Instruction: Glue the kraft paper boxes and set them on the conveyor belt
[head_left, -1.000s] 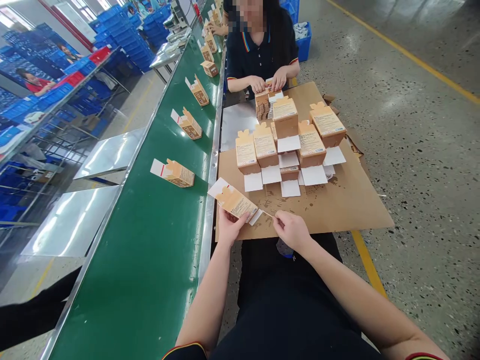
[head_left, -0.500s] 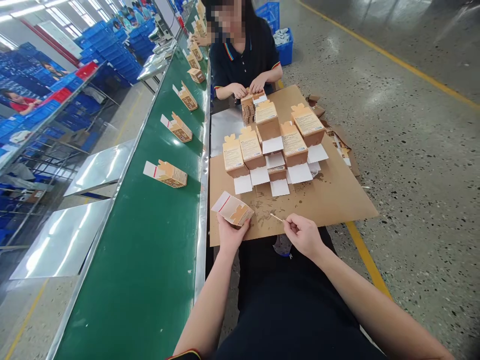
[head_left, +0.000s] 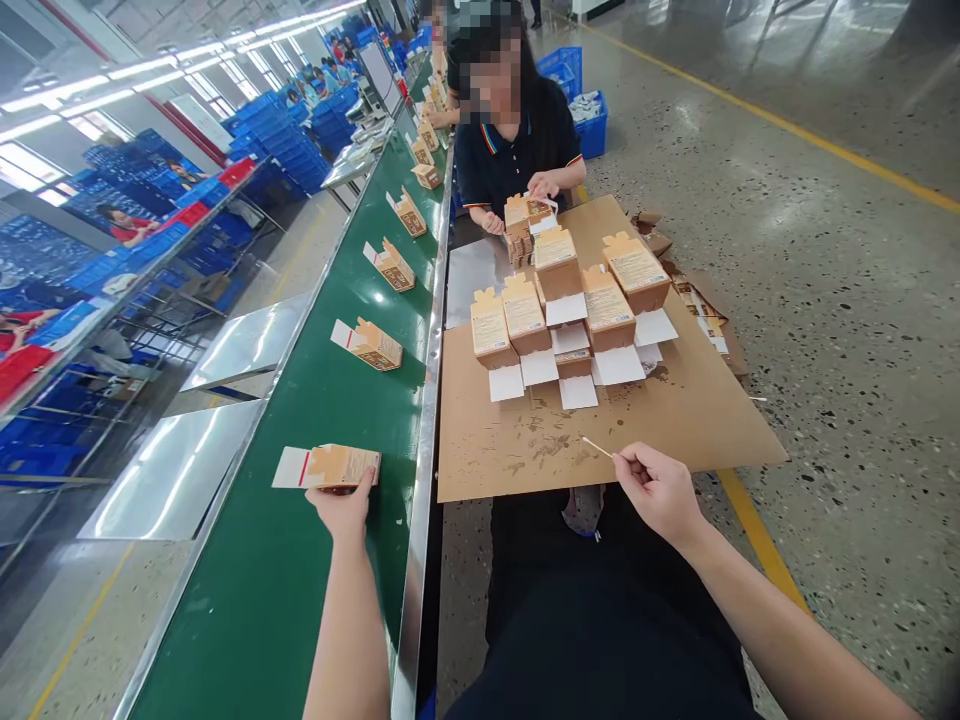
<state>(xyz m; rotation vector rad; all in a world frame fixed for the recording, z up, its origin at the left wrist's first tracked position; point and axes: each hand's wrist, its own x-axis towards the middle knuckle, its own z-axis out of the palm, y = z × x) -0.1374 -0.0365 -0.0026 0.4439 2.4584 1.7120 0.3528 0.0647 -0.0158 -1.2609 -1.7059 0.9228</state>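
Note:
My left hand is over the green conveyor belt, fingers closed round a small brown carton. Its white end flap with a red stripe points left. To the right, my right hand pinches a thin cotton swab above the cardboard sheet. Several brown cartons with white flaps folded out stand piled farther back on that sheet. Dark wet-looking marks spot the cardboard in front of them.
More cartons stand in a row along the belt. Across the sheet a co-worker handles a stack of flat cartons. A metal rail edges the belt. Blue crates sit on the floor behind.
My left hand has carried the carton leftward from the cardboard sheet over to the belt. The swab stays in my right hand. The co-worker's hands have moved apart.

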